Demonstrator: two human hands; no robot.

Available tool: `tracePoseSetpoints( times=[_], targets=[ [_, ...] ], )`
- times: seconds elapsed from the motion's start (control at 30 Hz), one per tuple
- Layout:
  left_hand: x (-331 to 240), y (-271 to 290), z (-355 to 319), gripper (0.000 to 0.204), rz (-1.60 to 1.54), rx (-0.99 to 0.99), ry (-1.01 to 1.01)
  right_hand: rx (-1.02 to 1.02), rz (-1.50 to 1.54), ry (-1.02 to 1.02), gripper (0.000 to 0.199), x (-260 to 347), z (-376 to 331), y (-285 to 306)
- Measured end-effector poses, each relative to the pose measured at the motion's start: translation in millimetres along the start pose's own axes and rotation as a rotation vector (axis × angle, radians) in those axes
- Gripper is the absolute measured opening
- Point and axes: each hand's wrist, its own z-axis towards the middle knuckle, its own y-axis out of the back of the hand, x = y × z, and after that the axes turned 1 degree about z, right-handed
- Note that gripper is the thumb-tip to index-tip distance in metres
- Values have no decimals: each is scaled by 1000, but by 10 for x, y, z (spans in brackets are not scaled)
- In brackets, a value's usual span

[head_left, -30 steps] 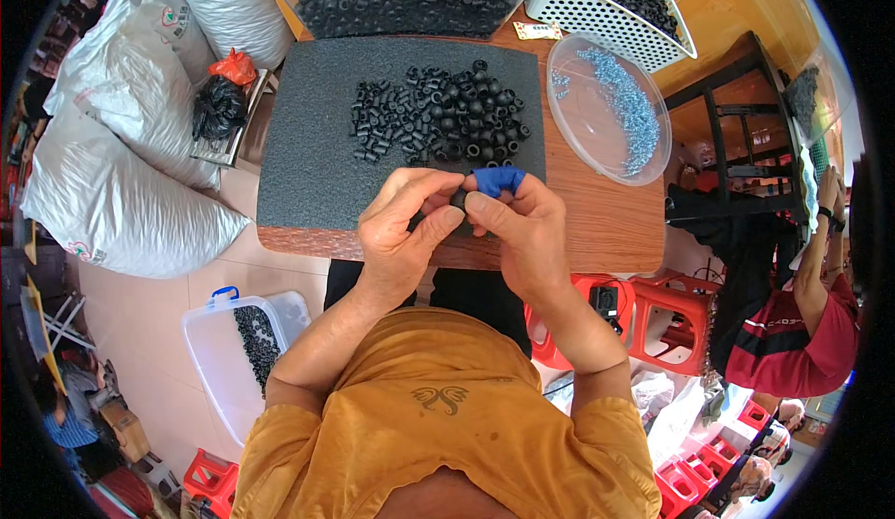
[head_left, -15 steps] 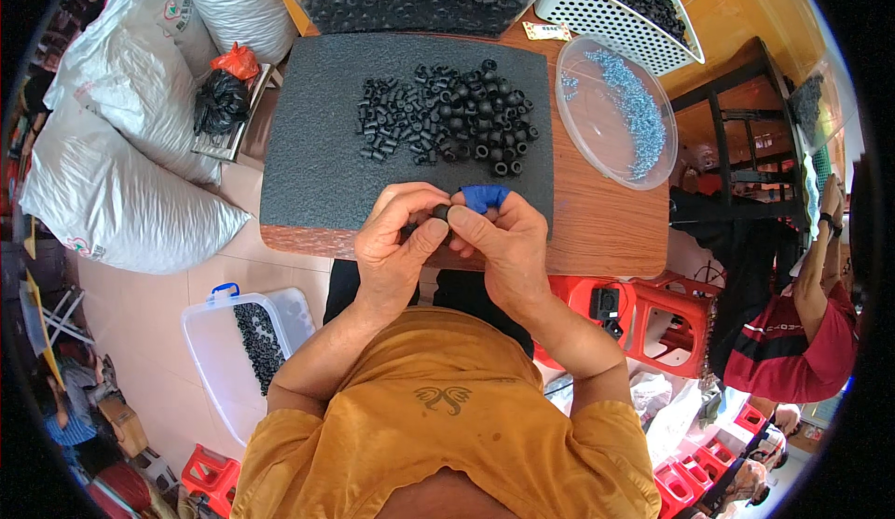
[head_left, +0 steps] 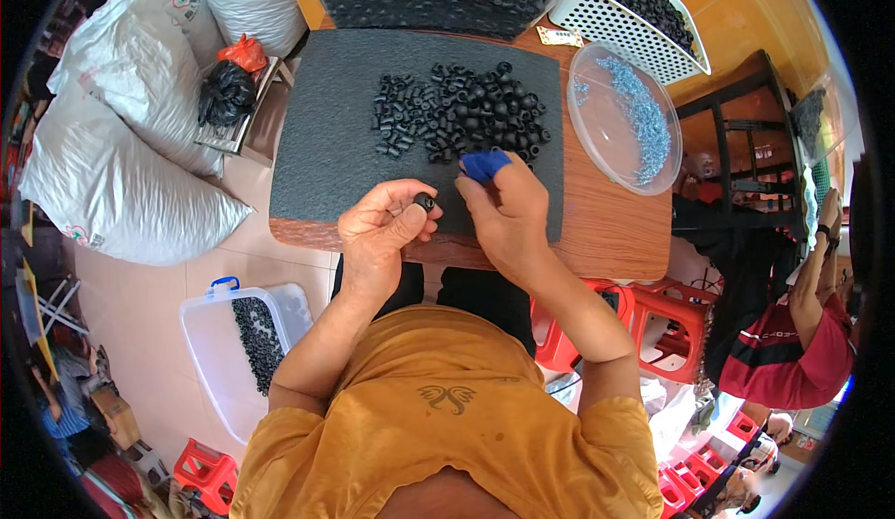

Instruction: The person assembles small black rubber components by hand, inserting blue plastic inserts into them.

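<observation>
My left hand point(head_left: 375, 238) is closed over the near edge of the dark mat, pinching a small black ring-shaped part point(head_left: 424, 201) between thumb and fingers; its round hole shows. To its right, my right hand point(head_left: 511, 210) reaches to the near edge of a pile of larger round black pieces point(head_left: 499, 104). A blue wrap point(head_left: 485, 164) covers a finger of that hand. Its thumb and wrapped finger are slightly apart, and I see nothing held between them. Smaller black tube-shaped pieces point(head_left: 399, 116) lie left of the round ones on the mat point(head_left: 322, 128).
At the back stand a clear bin point(head_left: 424, 2) and a white perforated basket point(head_left: 620, 25), both holding black parts. A round clear lid point(head_left: 606, 137) with small blue pieces lies right. White sacks point(head_left: 130, 179), a floor tub point(head_left: 210, 333), red stools point(head_left: 667, 333) and another person point(head_left: 792, 347) surround the table.
My hands were together at one black piece; now they are apart. The right has moved forward to the pile, while the left keeps the black part. The view has shifted slightly.
</observation>
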Motion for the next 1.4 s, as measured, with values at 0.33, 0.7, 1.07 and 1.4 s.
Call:
tracePoseSetpoints(
  times=[0.33,0.7,1.07,1.4],
  targets=[
    [-11,71,4,20,-213,-9,3,292,-573,745,19,-110,296,-171],
    [-8,55,8,18,-188,-25,-5,412,-649,759,8,-93,399,-134],
    [-111,-92,117,18,-215,-37,82,48,247,96,15,133,117,-88],
    [-40,-187,127,18,-254,-64,34,-62,-77,417,18,115,32,-47]
  ],
)
